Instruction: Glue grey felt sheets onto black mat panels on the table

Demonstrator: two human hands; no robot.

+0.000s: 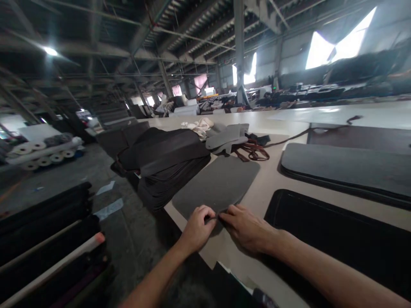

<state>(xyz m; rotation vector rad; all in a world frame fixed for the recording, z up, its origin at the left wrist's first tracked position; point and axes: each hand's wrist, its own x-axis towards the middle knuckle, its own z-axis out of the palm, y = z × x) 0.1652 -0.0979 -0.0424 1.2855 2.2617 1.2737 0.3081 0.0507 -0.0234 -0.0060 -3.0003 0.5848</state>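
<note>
A grey sheet with rounded corners [218, 182] lies on the pale table [207, 250], its near edge towards me. My left hand [199, 226] pinches that near edge between thumb and fingers. Close beside it, my right hand [245, 226] has its fingers closed on the same edge, a little to the right. The edge looks slightly lifted between the two hands. Fingertips of both hands nearly meet; what lies under them is partly hidden.
Dark folded sheets [173, 167] are piled at the left table edge. Grey scraps [226, 137] and brown strips [252, 150] lie behind. A grey stack [346, 169] and a black panel [340, 239] sit at right. Rolls [48, 239] stand lower left.
</note>
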